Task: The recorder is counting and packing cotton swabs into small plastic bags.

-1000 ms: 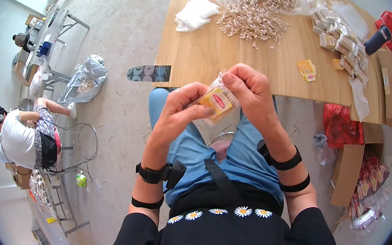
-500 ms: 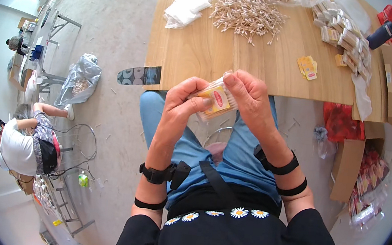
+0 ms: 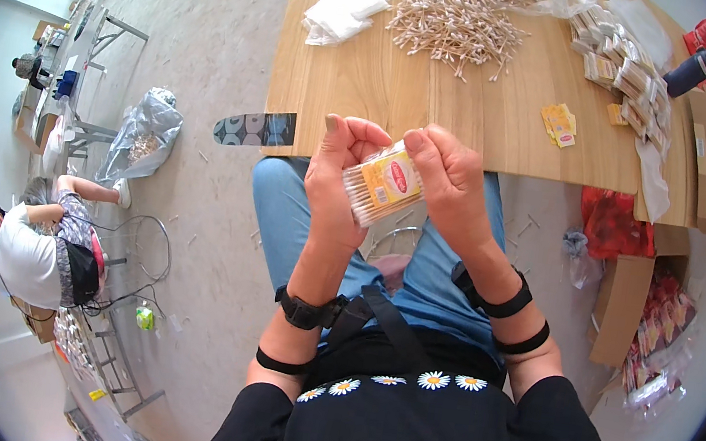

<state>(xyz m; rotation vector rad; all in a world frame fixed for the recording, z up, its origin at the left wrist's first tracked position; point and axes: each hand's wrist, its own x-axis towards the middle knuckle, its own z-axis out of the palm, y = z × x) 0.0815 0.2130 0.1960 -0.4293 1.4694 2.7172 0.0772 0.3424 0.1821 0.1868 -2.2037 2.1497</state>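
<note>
Both hands are wrapped around a small clear plastic packet of cotton swabs with a yellow-and-red label [image 3: 382, 190], held up over the lap just in front of the light wooden table's [image 3: 473, 120] edge. Left hand [image 3: 335, 187] grips its left end with curled fingers, right hand [image 3: 451, 184] pinches the right end. Loose pile of cotton swabs [image 3: 455, 20] sits further back on the table, well apart.

Hand-packing workroom, light assembly type.
A wooden worktable [image 3: 439, 107] carries a loose heap of cotton swabs [image 3: 461, 12], stacked filled packets [image 3: 623, 69] and yellow labels [image 3: 559, 123]. Cardboard boxes [image 3: 628, 301] stand beside it; another worker [image 3: 37, 250] sits on the bare floor near metal frames [image 3: 110, 37].
</note>
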